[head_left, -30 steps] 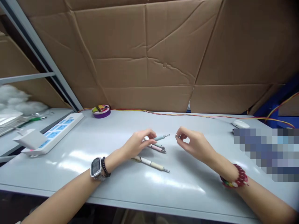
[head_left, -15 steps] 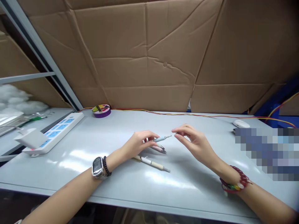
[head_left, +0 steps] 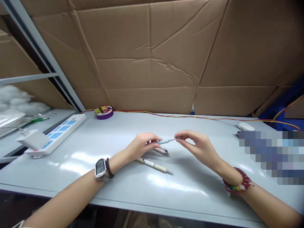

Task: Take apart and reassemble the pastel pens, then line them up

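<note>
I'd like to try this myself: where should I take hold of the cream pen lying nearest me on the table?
Pinch the cream pen mid-barrel, from above and the near side. It lies flat on the table, apart from the pink pen, tip pointing right. Its left end sits by the left hand, holding a blue pen, so the middle looks freest.

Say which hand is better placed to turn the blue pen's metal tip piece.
Right: right hand pinches the small silver metal piece touching the light blue plastic pen; left hand holds that pen.
</note>
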A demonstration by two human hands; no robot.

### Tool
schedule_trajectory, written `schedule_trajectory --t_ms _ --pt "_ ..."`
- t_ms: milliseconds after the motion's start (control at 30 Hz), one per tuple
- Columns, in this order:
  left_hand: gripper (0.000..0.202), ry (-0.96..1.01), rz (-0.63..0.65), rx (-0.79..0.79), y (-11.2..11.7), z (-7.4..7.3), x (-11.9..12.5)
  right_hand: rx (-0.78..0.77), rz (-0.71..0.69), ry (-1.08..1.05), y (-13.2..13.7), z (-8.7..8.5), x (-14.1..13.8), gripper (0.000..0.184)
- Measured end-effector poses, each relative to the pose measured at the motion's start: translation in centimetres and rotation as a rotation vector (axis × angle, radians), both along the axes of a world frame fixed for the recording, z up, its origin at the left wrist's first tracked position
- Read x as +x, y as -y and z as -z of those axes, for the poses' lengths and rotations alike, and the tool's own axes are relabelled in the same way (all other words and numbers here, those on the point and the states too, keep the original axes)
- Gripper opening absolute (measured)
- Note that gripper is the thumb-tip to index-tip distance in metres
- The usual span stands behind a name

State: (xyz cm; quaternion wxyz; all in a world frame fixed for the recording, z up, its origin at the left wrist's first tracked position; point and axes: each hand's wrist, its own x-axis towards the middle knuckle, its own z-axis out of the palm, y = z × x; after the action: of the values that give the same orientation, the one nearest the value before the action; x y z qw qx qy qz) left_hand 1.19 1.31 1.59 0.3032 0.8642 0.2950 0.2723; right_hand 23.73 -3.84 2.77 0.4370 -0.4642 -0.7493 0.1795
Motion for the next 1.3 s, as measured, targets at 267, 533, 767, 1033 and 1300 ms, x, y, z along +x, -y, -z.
schedule_trajectory --t_ms 267,533,767,1033,1300 --pt "0.017 0.014 0.017 0.044 0.0 0.2 0.0 0.031 -0.042 0.063 0.0 0.4 -0.4 0.015" --pt "0.02 -0.048 0.055 0.082 0.4 0.1 0.2 0.121 -0.098 0.133 -0.2 1.4 -0.4 0.012" --pt "0.02 -0.004 0.085 -0.079 0.7 -0.4 0.4 0.349 -0.097 0.289 -0.4 1.9 -0.2 0.012" --pt "0.022 -0.03 0.028 -0.161 0.1 -0.1 0.2 0.244 -0.12 0.3 -0.8 1.7 0.3 0.009" --pt "0.024 -0.076 0.012 -0.059 0.0 0.1 0.1 0.13 -0.122 0.264 -0.8 2.1 0.3 0.008"
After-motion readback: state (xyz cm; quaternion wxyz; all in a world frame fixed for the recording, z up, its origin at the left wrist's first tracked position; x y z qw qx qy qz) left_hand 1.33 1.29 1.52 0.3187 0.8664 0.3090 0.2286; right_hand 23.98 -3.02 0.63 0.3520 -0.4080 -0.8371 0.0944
